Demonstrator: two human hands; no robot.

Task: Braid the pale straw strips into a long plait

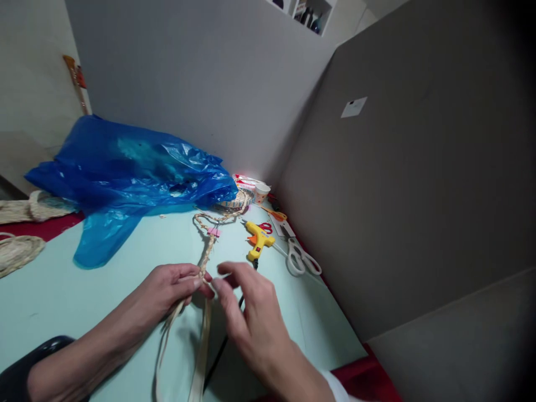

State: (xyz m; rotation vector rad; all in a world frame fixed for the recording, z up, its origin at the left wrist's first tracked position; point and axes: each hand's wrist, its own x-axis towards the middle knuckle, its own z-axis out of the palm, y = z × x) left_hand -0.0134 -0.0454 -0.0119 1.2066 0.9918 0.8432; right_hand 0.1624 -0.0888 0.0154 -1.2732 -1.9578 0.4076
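Observation:
A thin braid of pale plant fibre (206, 254) runs down the pale green table from a pink clip (213, 231). My left hand (179, 287) pinches the braid's near end between thumb and fingers. From there, loose flat strands (204, 346) hang toward the table's near side. Just right of the braid is my right hand (249, 307), its thumb and forefinger curved and apart, with nothing visible between them. The braid's far part curves back toward a woven coil beside the blue bag.
A blue plastic bag (142, 167) fills the back left. Right of the braid lie a yellow glue gun (259, 240) with a black cord, white-handled scissors (299, 259), red-handled and orange-handled scissors (276, 214), and a paper cup (262, 192). Woven pieces (19, 251) are at far left. Grey partitions stand behind and right.

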